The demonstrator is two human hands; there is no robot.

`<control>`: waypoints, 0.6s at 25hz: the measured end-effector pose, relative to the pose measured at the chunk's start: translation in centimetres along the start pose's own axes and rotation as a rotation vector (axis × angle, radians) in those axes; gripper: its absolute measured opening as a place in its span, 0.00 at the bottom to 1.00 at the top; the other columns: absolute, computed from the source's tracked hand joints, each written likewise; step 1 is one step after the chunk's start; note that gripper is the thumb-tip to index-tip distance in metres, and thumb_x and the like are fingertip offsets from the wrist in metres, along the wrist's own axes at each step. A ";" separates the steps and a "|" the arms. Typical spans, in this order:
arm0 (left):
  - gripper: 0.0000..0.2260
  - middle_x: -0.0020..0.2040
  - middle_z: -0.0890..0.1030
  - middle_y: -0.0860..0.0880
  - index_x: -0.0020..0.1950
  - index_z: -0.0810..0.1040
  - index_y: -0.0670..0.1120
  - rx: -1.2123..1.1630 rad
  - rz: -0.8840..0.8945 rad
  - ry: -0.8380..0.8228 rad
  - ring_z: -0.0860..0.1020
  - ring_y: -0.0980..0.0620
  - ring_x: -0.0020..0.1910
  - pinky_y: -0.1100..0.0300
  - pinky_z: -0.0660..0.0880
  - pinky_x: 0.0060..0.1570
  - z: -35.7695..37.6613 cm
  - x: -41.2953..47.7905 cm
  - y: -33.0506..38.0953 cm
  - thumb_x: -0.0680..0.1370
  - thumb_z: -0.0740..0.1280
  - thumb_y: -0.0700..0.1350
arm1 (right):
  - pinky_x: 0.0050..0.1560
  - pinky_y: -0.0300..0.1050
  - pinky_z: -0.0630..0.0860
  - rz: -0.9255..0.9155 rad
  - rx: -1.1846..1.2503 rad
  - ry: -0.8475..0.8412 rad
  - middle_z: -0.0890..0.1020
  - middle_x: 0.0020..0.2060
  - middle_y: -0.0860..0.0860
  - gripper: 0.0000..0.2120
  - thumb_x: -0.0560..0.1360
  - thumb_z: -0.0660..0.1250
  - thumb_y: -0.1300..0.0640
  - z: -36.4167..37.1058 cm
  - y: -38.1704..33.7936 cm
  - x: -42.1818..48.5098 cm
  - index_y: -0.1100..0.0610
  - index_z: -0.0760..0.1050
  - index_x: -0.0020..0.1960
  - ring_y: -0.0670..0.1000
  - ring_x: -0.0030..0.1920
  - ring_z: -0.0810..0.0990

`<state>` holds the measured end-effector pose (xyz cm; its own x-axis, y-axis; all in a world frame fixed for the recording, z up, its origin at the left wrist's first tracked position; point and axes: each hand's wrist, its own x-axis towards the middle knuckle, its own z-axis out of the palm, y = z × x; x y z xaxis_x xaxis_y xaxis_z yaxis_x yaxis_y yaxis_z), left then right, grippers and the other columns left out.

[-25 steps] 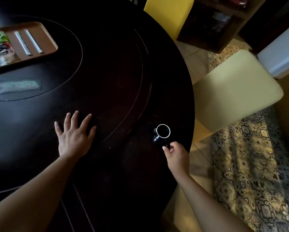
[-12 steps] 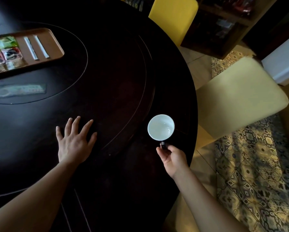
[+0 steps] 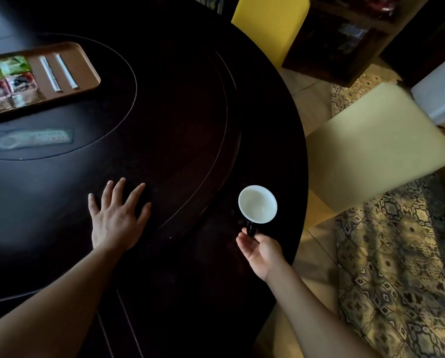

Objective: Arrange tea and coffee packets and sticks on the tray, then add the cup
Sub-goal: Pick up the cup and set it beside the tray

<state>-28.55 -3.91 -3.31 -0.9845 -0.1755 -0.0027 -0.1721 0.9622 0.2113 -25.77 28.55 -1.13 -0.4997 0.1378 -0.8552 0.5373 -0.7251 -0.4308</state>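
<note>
A black cup (image 3: 257,204) with a white inside is held by its handle in my right hand (image 3: 261,250), above the table's right edge, its mouth turned up toward me. My left hand (image 3: 116,217) lies flat on the dark round table (image 3: 177,112), fingers spread, holding nothing. At the far left sits the brown tray (image 3: 83,71). It holds several tea and coffee packets (image 3: 8,82) in rows and two white sticks (image 3: 57,72) side by side to their right.
A pale flat packet or sheet (image 3: 34,139) lies on the table in front of the tray. A yellow chair (image 3: 270,24) stands behind the table, a cream chair (image 3: 376,148) at its right over a patterned rug (image 3: 402,267). A dark shelf (image 3: 345,40) is at the back.
The cup stood on the table with my right hand at its handle; now it is lifted and tilted, showing its white inside. The left hand has stayed flat.
</note>
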 end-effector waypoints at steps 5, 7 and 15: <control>0.25 0.79 0.61 0.45 0.76 0.62 0.60 -0.006 0.000 0.009 0.51 0.44 0.79 0.36 0.44 0.75 -0.1 -0.1 0.0 0.79 0.57 0.62 | 0.35 0.50 0.84 -0.059 -0.085 0.072 0.82 0.45 0.65 0.16 0.83 0.60 0.52 -0.4 0.4 -1.5 0.66 0.71 0.55 0.61 0.43 0.84; 0.25 0.78 0.61 0.45 0.76 0.63 0.60 -0.005 0.002 0.011 0.51 0.44 0.79 0.36 0.45 0.74 -0.2 -0.1 0.0 0.79 0.57 0.62 | 0.38 0.51 0.84 -0.104 -0.124 0.113 0.82 0.47 0.65 0.14 0.83 0.61 0.50 -0.3 0.4 -2.3 0.63 0.73 0.52 0.61 0.42 0.84; 0.25 0.79 0.60 0.46 0.76 0.61 0.61 0.015 0.004 0.009 0.51 0.44 0.79 0.37 0.44 0.74 0.0 0.0 -0.2 0.79 0.56 0.63 | 0.50 0.54 0.84 -0.564 -0.738 0.205 0.84 0.46 0.54 0.09 0.77 0.71 0.54 -1.0 1.1 -1.4 0.60 0.80 0.52 0.50 0.45 0.84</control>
<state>-28.52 -4.13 -3.39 -0.9848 -0.1733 0.0072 -0.1685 0.9658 0.1969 -23.85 28.25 -0.73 -0.7252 0.5041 -0.4690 0.5817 0.0843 -0.8090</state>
